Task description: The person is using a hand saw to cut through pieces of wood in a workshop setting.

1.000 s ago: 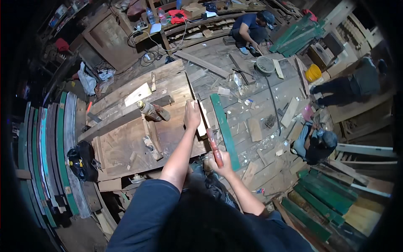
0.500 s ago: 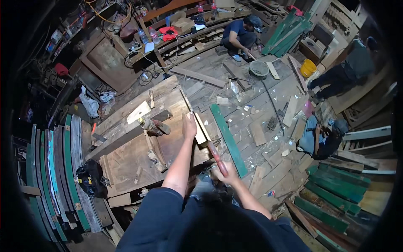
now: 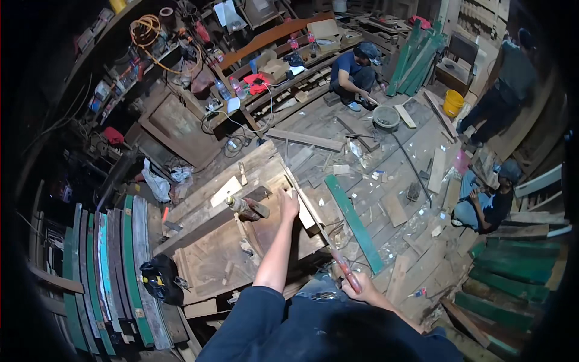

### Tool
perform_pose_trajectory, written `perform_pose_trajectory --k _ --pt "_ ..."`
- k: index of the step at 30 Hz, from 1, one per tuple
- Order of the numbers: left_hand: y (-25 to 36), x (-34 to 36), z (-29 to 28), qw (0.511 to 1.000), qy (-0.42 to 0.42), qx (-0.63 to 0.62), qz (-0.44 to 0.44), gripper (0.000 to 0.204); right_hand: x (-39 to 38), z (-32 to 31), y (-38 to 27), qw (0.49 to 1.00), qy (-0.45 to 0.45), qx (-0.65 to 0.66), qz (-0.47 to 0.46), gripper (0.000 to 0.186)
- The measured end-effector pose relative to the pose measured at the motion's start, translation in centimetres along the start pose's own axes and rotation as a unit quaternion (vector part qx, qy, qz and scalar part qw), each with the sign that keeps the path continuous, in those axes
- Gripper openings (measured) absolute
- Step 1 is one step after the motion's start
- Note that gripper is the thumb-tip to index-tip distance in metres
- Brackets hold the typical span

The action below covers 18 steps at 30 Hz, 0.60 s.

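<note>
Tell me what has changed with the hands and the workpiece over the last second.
Little changed. The left hand stays pressed on the pale strip atop the wooden panel; the right hand keeps gripping the red-handled tool. Only the camera view tilted, showing more of the room.

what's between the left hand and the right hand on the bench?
In the head view, a thin wooden strip runs from the left hand toward the right hand, which grips a red-handled tool at the wooden panel edge.

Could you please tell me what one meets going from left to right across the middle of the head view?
Stacked green and grey planks → black bag → left hand on the brown wooden panel → long green board → crouching person in blue.
</note>
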State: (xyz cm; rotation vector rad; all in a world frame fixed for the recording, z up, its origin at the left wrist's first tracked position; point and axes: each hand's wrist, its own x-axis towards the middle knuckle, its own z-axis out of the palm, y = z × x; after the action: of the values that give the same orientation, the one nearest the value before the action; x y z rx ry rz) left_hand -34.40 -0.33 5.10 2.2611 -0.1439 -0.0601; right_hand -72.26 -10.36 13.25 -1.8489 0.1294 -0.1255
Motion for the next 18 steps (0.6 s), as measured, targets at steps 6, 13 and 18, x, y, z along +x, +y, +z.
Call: perform_pose_trajectory --k 6,13,18 --pt "8.3 -2.4 -8.2 0.941 -0.009 0.052 0.336 0.064 0.0 1.0 1.3 0.998 0.062 0.012 -0.023 0.018" --pt "7.9 -1.5 -8.2 0.967 -0.022 0.112 0.226 0.062 0.5 0.3 1.1 0.997 0.045 0.060 -0.025 0.017" --pt "7.0 -0.5 -9.1 0.947 0.011 0.115 0.299 0.062 0.6 -1.0 -0.3 0.999 0.039 0.014 -0.025 0.016"
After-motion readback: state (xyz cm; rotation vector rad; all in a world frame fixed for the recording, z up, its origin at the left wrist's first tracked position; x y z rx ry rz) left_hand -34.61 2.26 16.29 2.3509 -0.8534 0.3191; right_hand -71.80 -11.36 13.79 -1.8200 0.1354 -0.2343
